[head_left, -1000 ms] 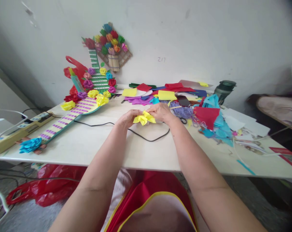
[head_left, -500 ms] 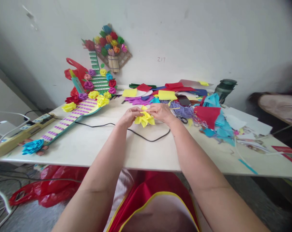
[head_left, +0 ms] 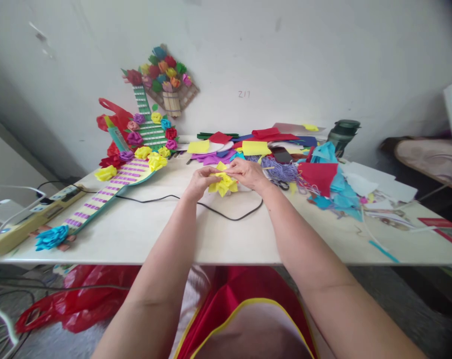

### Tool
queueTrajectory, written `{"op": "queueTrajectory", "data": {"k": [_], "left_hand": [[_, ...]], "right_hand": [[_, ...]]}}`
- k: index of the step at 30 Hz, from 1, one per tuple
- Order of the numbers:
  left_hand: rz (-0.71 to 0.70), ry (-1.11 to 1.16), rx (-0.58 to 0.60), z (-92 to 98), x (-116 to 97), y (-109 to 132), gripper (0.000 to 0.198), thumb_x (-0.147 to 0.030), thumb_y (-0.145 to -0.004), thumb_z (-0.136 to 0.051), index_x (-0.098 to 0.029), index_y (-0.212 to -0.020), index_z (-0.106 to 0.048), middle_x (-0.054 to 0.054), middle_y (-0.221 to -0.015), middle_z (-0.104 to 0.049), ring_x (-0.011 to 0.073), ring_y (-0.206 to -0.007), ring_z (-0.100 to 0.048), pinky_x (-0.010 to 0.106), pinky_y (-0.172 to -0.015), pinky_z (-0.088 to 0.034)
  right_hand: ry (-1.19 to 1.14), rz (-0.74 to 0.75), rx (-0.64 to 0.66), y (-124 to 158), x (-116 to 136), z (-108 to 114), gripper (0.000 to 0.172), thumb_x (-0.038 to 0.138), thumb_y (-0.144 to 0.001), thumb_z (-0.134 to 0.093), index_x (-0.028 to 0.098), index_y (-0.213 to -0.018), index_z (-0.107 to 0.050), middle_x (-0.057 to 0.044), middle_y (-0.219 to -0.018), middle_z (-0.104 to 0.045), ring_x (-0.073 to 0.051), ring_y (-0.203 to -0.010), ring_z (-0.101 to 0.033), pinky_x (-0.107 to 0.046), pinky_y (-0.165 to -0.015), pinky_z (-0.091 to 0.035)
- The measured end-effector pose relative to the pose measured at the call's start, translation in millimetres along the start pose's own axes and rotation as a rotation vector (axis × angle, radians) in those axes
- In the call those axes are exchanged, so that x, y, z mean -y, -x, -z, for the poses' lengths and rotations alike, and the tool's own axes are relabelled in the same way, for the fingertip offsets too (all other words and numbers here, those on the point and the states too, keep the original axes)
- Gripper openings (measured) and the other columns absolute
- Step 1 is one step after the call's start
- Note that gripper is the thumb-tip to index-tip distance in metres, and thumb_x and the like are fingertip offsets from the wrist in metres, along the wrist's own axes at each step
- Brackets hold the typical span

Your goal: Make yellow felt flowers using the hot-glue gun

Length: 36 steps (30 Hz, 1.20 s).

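Above the middle of the table, a yellow paper flower (head_left: 225, 186) with pointed, spread petals is between my two hands. My left hand (head_left: 200, 182) is closed, its fingertips pinching at the flower's upper left. My right hand (head_left: 247, 173) is closed too, its thumb and fingers pressed together at the top of the flower. A thin light stick (head_left: 268, 168) pokes out to the right from behind my right hand; the fingers hide the rest of it. The petals hang below the fingertips, over the tabletop (head_left: 233, 244).
A black cable (head_left: 233, 218) loops just below the flower. Left lie a flower-trimmed guitar-shaped craft (head_left: 115, 187) and a power strip (head_left: 42, 212). Behind are stacked coloured sheets (head_left: 255, 148) and purple shredded strands (head_left: 281, 169). A dark bottle (head_left: 343, 135) and blue crepe paper (head_left: 338, 184) are right.
The view has tilted and shifted slightly. Both hands stay together at the flower, and its petals have turned a little between the fingers.
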<state>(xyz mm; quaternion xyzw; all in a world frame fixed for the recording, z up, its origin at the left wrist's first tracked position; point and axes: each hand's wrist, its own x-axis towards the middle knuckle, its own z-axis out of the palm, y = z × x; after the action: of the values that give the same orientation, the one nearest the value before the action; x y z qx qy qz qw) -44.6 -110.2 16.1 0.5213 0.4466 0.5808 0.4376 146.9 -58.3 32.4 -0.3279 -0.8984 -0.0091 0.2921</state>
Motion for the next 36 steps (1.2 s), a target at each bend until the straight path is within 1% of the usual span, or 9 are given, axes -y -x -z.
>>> {"op": "queueTrajectory", "data": {"k": [8,12,16,18,22,24,29,33,36], "left_hand": [[-0.010,-0.015,-0.049,-0.3,-2.3,0.7,0.039,-0.033,-0.042,-0.086,-0.016,-0.072,-0.069,-0.001,-0.061,-0.066,0.0131,-0.057,-0.058,0.025,-0.056,-0.043],[-0.012,-0.011,-0.069,0.3,-3.8,1.4,0.039,-0.033,-0.041,-0.087,-0.016,-0.071,-0.069,0.000,-0.062,-0.067,0.0126,-0.057,-0.058,0.025,-0.056,-0.044],[-0.014,-0.011,-0.070,2.3,-2.7,0.9,0.038,-0.034,-0.040,-0.088,-0.016,-0.070,-0.070,0.000,-0.064,-0.067,0.0130,-0.059,-0.059,0.026,-0.059,-0.045],[-0.013,-0.009,-0.071,4.3,-0.7,0.0,0.037,-0.033,-0.041,-0.088,-0.016,-0.069,-0.070,0.000,-0.064,-0.067,0.0127,-0.059,-0.058,0.025,-0.058,-0.043],[-0.023,-0.014,-0.075,9.5,4.2,-2.3,0.033,-0.033,-0.047,-0.085,-0.017,-0.072,-0.071,-0.001,-0.064,-0.066,0.0122,-0.058,-0.057,0.024,-0.055,-0.040],[-0.021,-0.012,-0.079,11.4,5.8,-3.4,0.032,-0.033,-0.047,-0.084,-0.017,-0.073,-0.071,-0.001,-0.064,-0.065,0.0121,-0.057,-0.056,0.024,-0.054,-0.039],[-0.017,-0.016,-0.103,12.6,6.1,-4.2,0.031,-0.030,-0.046,-0.083,-0.017,-0.071,-0.071,-0.001,-0.064,-0.065,0.0121,-0.059,-0.056,0.024,-0.055,-0.039],[0.003,-0.020,-0.164,12.6,4.5,-3.8,0.030,-0.030,-0.044,-0.082,-0.017,-0.068,-0.070,-0.001,-0.062,-0.064,0.0126,-0.058,-0.056,0.025,-0.055,-0.038],[0.008,-0.012,-0.209,13.0,4.0,-4.3,0.032,-0.030,-0.042,-0.083,-0.018,-0.068,-0.069,-0.002,-0.060,-0.062,0.0126,-0.058,-0.056,0.025,-0.055,-0.038]], "right_hand": [[0.013,-0.025,-0.044,0.0,-5.2,-3.2,0.026,0.038,-0.094,-0.058,0.031,-0.109,-0.078,-0.001,-0.107,-0.072,-0.015,-0.091,-0.064,-0.024,-0.070,-0.039],[-0.001,-0.053,-0.039,0.2,-9.0,-2.2,0.025,0.037,-0.093,-0.059,0.030,-0.110,-0.077,-0.002,-0.106,-0.074,-0.015,-0.090,-0.064,-0.024,-0.070,-0.040],[-0.002,-0.090,-0.016,0.5,-10.4,0.2,0.024,0.036,-0.092,-0.062,0.029,-0.108,-0.078,-0.003,-0.098,-0.075,-0.016,-0.088,-0.066,-0.025,-0.069,-0.041],[-0.033,-0.111,-0.007,1.2,-10.6,2.0,0.023,0.036,-0.092,-0.063,0.029,-0.108,-0.078,-0.003,-0.098,-0.077,-0.016,-0.089,-0.067,-0.025,-0.071,-0.043],[-0.090,-0.174,-0.009,3.8,-12.1,6.4,0.021,0.034,-0.091,-0.064,0.031,-0.105,-0.079,-0.001,-0.107,-0.078,-0.018,-0.098,-0.070,-0.027,-0.080,-0.049],[-0.105,-0.199,-0.014,5.1,-13.7,7.8,0.020,0.032,-0.089,-0.064,0.031,-0.103,-0.079,-0.001,-0.109,-0.078,-0.019,-0.100,-0.070,-0.028,-0.083,-0.050],[-0.159,-0.236,-0.038,8.0,-22.8,6.1,0.021,0.031,-0.087,-0.065,0.026,-0.099,-0.081,-0.002,-0.101,-0.079,-0.019,-0.092,-0.071,-0.027,-0.080,-0.051],[-0.149,-0.296,0.005,10.2,-34.3,1.9,0.024,0.036,-0.087,-0.063,0.024,-0.097,-0.081,-0.001,-0.091,-0.079,-0.020,-0.086,-0.071,-0.028,-0.076,-0.050],[-0.062,-0.369,0.056,11.1,-40.0,-0.3,0.027,0.037,-0.088,-0.061,0.024,-0.100,-0.081,-0.002,-0.090,-0.079,-0.021,-0.087,-0.070,-0.030,-0.076,-0.051]]}}
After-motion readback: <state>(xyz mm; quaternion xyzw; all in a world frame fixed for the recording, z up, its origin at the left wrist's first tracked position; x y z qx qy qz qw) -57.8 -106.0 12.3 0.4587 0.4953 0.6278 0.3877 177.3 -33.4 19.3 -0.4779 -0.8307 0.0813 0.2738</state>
